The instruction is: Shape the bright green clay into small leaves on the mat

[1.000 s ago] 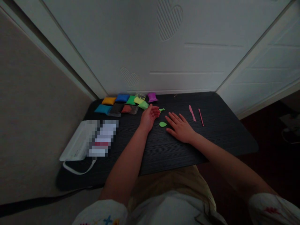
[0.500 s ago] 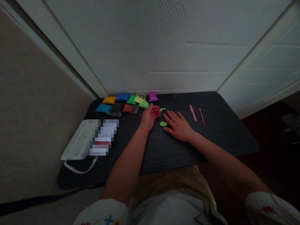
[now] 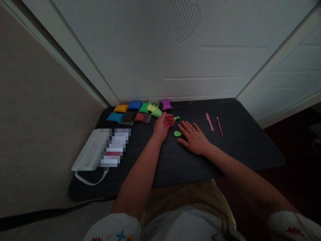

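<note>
A flat, light green teardrop-shaped clay piece [image 3: 177, 133] lies on the dark table between my hands. My right hand [image 3: 194, 138] is palm down just right of it, fingers spread, holding nothing. My left hand [image 3: 162, 128] rests on its side to the left, palm turned towards the right, fingers loosely bent and apart with nothing visible in them. Just beyond the left fingertips is a small forked green piece [image 3: 177, 118], partly hidden by them. A light green packet [image 3: 157, 112] lies behind the left hand.
Several coloured clay packets, among them a purple one [image 3: 166, 104] and a blue one [image 3: 135, 105], lie along the table's back left. A pink plastic knife [image 3: 210, 122] and a thin pink stick tool [image 3: 219, 126] lie right. A whitish handled case [image 3: 86, 152] sits left, partly pixelated. A white panel stands behind.
The whole view has shifted a little, so everything sits slightly further right. My right hand has drawn back slightly from the teardrop piece. My left hand looks nearly still.
</note>
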Available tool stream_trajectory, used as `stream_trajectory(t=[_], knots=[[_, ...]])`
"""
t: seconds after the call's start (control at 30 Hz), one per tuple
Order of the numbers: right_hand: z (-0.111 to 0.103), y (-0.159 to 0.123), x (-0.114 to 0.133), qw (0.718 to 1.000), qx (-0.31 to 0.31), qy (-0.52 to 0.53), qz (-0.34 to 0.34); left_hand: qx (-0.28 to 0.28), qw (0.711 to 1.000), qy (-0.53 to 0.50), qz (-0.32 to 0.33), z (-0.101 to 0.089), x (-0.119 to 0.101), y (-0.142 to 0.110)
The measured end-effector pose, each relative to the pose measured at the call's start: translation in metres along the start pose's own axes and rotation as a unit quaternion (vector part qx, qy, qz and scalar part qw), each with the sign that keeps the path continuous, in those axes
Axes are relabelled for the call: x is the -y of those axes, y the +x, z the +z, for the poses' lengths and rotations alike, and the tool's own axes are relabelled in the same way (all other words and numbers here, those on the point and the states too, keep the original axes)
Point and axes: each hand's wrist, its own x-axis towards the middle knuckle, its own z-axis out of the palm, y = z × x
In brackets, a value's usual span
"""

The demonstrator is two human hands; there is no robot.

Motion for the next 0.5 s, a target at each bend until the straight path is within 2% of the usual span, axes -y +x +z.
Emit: stream_trajectory(t=[0.07,0.13,0.27,0.37,0.43,0.5], knots=[[0.0,-0.007,-0.016,1.0,-0.001,-0.015,0.02,-0.003,1.0,0.001,-0.002,0.0,0.0,0.0],[-0.003,-0.021,-0.02,0.999,0.003,-0.027,0.026,-0.004,1.0,0.006,-0.008,0.0,0.0,0.002],[-0.008,-0.039,0.009,0.999,0.033,-0.013,-0.041,-0.002,1.0,0.004,-0.011,0.0,0.001,0.004],[-0.008,-0.026,0.031,0.997,0.03,0.005,-0.075,-0.002,1.0,0.0,-0.009,0.0,0.0,0.004],[-0.005,-0.011,0.03,0.999,0.019,0.001,-0.051,0.0,1.0,-0.003,-0.007,-0.001,0.0,0.002],[-0.003,-0.002,0.018,1.0,0.009,-0.011,-0.009,0.0,1.0,-0.004,-0.008,-0.001,0.0,0.001]])
